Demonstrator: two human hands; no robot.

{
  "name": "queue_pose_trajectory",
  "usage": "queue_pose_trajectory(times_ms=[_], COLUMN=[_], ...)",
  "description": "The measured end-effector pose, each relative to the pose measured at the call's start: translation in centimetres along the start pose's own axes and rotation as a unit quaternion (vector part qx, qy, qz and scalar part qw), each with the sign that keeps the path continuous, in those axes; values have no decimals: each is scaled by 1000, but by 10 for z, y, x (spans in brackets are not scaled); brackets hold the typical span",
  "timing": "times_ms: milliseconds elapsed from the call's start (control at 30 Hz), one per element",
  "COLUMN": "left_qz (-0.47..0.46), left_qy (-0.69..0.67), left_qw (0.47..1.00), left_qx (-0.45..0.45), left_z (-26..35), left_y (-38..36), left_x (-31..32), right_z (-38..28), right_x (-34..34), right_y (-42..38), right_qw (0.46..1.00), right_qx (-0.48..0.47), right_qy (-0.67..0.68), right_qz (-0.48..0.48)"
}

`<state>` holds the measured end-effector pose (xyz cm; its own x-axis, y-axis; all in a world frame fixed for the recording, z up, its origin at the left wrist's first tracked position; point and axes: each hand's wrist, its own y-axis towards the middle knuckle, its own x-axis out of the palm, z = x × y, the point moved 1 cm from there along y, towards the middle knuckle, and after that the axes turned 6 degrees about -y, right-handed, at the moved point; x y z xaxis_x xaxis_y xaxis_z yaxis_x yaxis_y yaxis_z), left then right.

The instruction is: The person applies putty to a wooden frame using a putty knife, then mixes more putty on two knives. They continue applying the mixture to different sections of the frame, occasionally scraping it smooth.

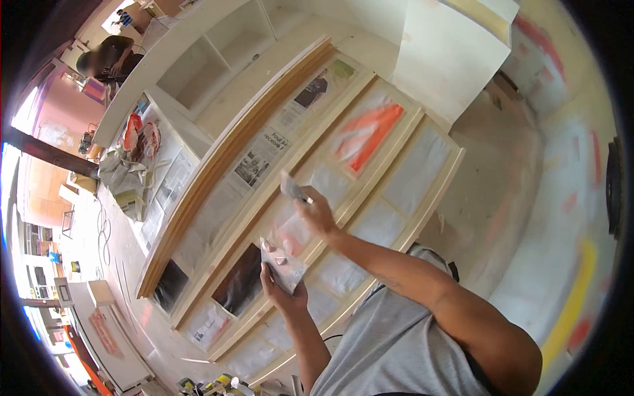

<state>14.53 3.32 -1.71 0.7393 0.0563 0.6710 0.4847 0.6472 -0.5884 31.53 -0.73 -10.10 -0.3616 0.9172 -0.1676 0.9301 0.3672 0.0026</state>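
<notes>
Scraper [290, 187] juts up-left from your right hand [318, 214], fingers curled round it. Putty board [285, 272] lies lower in view, clasped in your left hand [285, 298]

The creased grey shirt [386, 340] leaves both forearms [373, 257] bare.

left glare; dark, bent edges
</notes>
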Motion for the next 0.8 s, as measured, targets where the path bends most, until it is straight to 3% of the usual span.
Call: queue_pose_trajectory(times_ms=[67, 100, 167, 200, 267, 333, 400, 433, 467, 500, 533, 567, 633, 733, 800], left_qz=[-10, -51, -75, -75, -81, -94, -181, -176, -202, -227, -222, -228, -228, -159, -103], left_qy=[-8, -21, -59, -63, -34, 48, 89, 86, 86, 87, 87, 86, 84, 66, 56], left_qw=[1000, 997, 989, 989, 991, 994, 978, 979, 975, 970, 971, 969, 968, 982, 992], left_qx=[-12, -53, -112, -109, -97, -29, -51, -50, -37, -23, -20, -41, -59, -76, -49], left_z=[-7, -13, -28, -37, -54, -67, -73, -80, -88, -98, -107, -117, -138, -163, -172], left_y=[5, 7, 4, 0, -13, -24, -52, -63, -73, -78, -79, -76, -72, -68, -67], left_x=[-3, -6, 2, 15, 47, 67, 89, 97, 107, 115, 118, 121, 125, 124, 122], right_z=[-34, -63, -111, -110, -114, -93, -87, -50, -40, -22, -19, 8, 28, 37, 42], right_x=[-43, -65, -100, -110, -129, -153, -199, -211, -224, -251, -260, -273, -301, -330, -340], right_y=[-15, -25, -49, -54, -66, -53, -16, 2, 22, 54, 79, 118, 177, 234, 257], right_qw=[994, 993, 966, 925, 913, 930, 895, 925, 981, 978, 988, 977, 965, 975, 979], right_qx=[-104, -107, -220, -337, -365, -336, -336, -272, -139, 76, 86, 87, 85, 54, 93], right_qy=[-18, -19, 16, 11, 29, 8, -166, -173, -30, -2, 115, 192, 223, 201, 177], right_qz=[-42, -45, -133, -172, -183, -152, -243, -200, -130, -194, -59, -8, 113, 74, 42])
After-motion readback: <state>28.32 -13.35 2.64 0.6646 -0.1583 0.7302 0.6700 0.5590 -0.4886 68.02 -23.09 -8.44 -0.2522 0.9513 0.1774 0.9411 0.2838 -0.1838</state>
